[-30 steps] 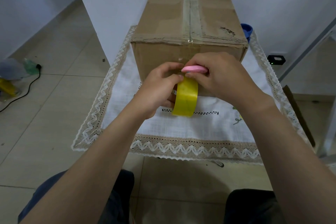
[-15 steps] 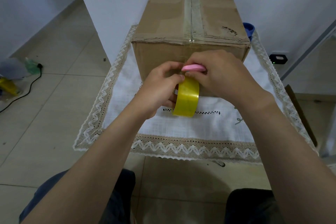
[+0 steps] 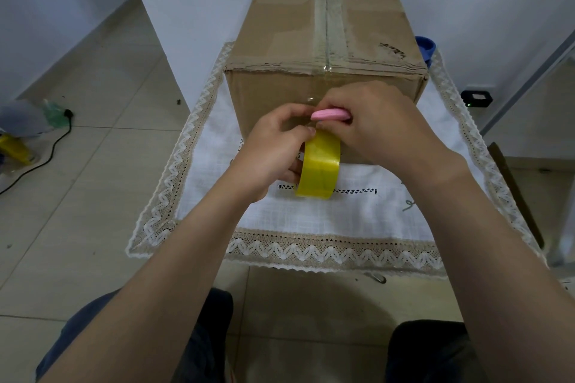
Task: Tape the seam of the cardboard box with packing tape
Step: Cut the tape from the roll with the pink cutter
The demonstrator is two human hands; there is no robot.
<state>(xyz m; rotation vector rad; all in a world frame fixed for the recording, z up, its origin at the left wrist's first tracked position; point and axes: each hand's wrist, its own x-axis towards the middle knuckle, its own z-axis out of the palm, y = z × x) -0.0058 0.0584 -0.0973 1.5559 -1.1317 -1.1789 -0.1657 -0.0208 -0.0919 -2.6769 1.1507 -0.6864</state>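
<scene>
Almost nothing moves: left hand (image 3: 273, 146) fingers stay clamped on the tape roll (image 3: 320, 165), right hand (image 3: 370, 121) on a pink cutter (image 3: 330, 115); an uneven cut may tear the tape crooked on the box (image 3: 323, 50)

Box (image 3: 323, 25) on cloth (image 3: 342, 214), against wall; tape roll (image 3: 319, 165) before its near face, between both hands.

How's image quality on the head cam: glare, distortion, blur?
Head view: soft, even indoor light, with only faint shadows under the hands. Small glints on the clear tape at the cardboard box edge. Wide-angle bowing curves the tablecloth lace border and stretches the forearms. Left hand, right hand and tape roll are sharp, with no motion blur.
</scene>
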